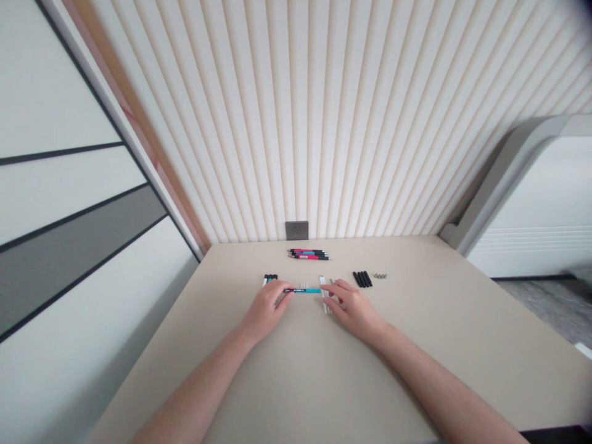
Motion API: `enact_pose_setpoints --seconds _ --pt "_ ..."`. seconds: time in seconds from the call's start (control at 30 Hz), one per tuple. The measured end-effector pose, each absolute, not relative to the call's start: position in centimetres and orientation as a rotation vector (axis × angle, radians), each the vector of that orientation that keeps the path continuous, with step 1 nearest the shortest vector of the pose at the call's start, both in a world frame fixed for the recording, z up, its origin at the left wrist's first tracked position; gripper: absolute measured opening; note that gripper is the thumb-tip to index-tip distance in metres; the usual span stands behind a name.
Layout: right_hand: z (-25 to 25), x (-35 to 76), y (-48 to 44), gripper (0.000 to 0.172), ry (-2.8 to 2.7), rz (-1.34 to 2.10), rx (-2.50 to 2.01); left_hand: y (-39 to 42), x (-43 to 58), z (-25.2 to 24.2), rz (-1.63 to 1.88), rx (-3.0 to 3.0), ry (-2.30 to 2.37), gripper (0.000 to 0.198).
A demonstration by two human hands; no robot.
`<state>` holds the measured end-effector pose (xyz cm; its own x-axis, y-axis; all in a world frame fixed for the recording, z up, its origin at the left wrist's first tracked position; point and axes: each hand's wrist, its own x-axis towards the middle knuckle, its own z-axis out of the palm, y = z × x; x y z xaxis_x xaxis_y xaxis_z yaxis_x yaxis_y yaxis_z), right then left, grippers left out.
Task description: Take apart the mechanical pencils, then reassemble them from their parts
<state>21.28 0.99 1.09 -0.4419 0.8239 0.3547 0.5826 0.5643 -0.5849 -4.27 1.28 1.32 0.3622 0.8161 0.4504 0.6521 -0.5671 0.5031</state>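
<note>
The light around me is bright, soft and even, from no direction I can make out, and only faint, diffuse shadows fall on the beige tabletop (370, 370) beneath my left hand (266, 311) and my right hand (355, 310). The wide lens bends the ribbed wall panels (324, 123) into a fan toward the edges, while the grey floor (541, 308) at far right looks blurred and a dark smudge (578, 11) clouds the top right corner.

Indoor workroom: beige desk (462, 320), ribbed wall panelling (296, 123), wall socket (296, 230).
</note>
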Motion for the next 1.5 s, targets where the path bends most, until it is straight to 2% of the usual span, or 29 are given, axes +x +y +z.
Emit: enact_pose_setpoints --seconds 0.53,0.97,1.3,1.5 --pt "0.8 19.9 0.6 0.021 -2.403 0.394 -1.152 0.6 -3.9 1.7 1.001 2.313 1.235 0.016" --pt "-0.1 18.4 0.2 0.026 -2.495 0.224 -1.130 0.6 -3.3 1.5 1.095 2.074 1.267 0.023" --pt "0.2 18.8 0.2 0.019 -2.485 0.292 -1.124 1.1 -4.0 2.0 1.148 2.027 1.324 0.018" --pt "0.4 19.2 0.0 0.025 -2.496 0.256 -1.052 2.7 -7.5 3.6 1.322 1.904 1.509 0.025"
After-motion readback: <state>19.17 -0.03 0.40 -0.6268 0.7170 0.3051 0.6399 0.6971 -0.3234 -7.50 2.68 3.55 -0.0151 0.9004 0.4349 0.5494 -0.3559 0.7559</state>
